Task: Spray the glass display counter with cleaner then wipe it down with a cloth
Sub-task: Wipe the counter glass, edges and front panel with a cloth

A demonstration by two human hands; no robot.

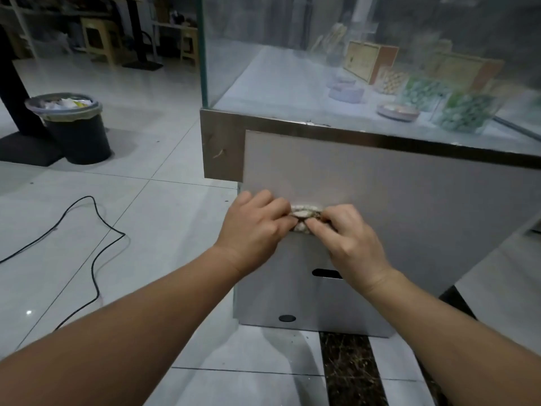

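The glass display counter (263,71) stands ahead of me, with a brown metal frame and a grey base panel (380,186). Boxes and bags of goods sit inside behind hazy glass. A small bunched pale cloth (304,213) is held between both hands in front of the base panel. My left hand (254,227) grips its left end with curled fingers. My right hand (348,241) pinches its right end. Most of the cloth is hidden by my fingers. No spray bottle is in view.
A black waste bin (73,127) lined with a bag stands on the tiled floor at the left. A black cable (96,230) snakes across the tiles. Wooden stools (99,39) and shelving stand in the back left. A dark marble floor strip (348,370) runs below the counter.
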